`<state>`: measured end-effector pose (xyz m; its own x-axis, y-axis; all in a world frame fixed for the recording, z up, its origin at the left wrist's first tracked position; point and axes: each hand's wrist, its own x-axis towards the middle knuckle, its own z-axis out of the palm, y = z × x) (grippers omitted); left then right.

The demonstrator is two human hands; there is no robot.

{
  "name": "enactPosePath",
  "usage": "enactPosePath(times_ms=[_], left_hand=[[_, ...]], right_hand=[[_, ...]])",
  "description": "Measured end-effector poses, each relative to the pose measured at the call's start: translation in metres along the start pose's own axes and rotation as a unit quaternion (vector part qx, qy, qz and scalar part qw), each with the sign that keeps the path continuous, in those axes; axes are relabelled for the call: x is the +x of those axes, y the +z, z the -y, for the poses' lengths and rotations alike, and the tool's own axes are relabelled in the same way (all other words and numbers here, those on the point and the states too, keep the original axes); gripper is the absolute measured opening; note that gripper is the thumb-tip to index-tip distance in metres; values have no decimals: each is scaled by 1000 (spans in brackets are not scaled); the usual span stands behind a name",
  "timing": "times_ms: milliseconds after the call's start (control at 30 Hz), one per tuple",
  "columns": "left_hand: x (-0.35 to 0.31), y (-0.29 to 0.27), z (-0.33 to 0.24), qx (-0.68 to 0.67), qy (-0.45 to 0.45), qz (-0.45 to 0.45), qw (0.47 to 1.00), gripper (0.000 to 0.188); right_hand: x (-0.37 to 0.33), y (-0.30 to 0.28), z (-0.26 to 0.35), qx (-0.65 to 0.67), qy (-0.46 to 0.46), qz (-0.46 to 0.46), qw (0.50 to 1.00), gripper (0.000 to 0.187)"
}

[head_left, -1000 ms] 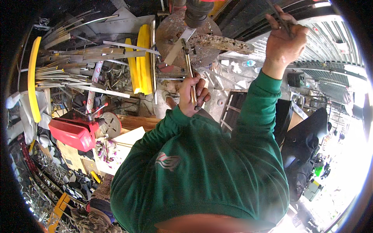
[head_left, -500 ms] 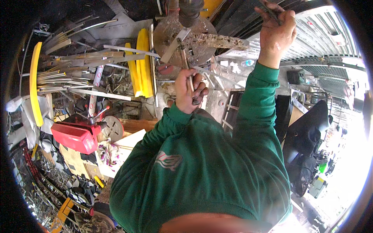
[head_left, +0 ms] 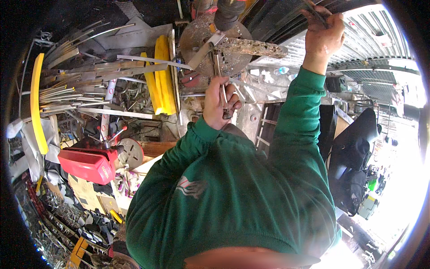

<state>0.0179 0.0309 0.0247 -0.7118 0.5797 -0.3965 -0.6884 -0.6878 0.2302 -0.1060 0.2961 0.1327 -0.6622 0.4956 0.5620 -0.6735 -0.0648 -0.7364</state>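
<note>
The left hand [head_left: 219, 105], just off the middle of the view toward 12 o'clock, had its fingers closed around the handles of the pliers [head_left: 217, 65], whose nose pointed to 12. The nose met a flat metal strip [head_left: 199, 53] that slanted from 1 to 7 o'clock over the round table [head_left: 242, 67]; how deeply it bit could not be made out. The strip's upper end lay just under the drill head [head_left: 228, 15] at 12, beside a pitted piece of wood [head_left: 257, 47] reaching toward 3 o'clock. Whether the strip rested flat on that wood could not be told.

Out between 1 and 2 o'clock, the right hand [head_left: 324, 33] had its fingers curled around a dark bar [head_left: 316, 13], its far end lost against the dark background.

Good handling here, in my judgement, called for a firm squeeze on the pliers, since a thin strip could twist or lift if the grip slackened. The left fingers were sensibly placed, well apart from the drill head toward 6 o'clock, with the pliers bridging the gap. The strip needed firm backing beneath it, the bar wanted smooth, even pressure rather than a jerk, and the left cuff [head_left: 204, 132] was best left clear of anything that turned.
</note>
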Motion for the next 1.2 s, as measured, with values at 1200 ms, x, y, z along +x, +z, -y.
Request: enactPosePath(times_ms=[1200], left_hand=[[-3, -38, -42, 53, -97, 87, 990, 18]], right_hand=[[-7, 6, 3, -376, -145, 25, 915, 23]])
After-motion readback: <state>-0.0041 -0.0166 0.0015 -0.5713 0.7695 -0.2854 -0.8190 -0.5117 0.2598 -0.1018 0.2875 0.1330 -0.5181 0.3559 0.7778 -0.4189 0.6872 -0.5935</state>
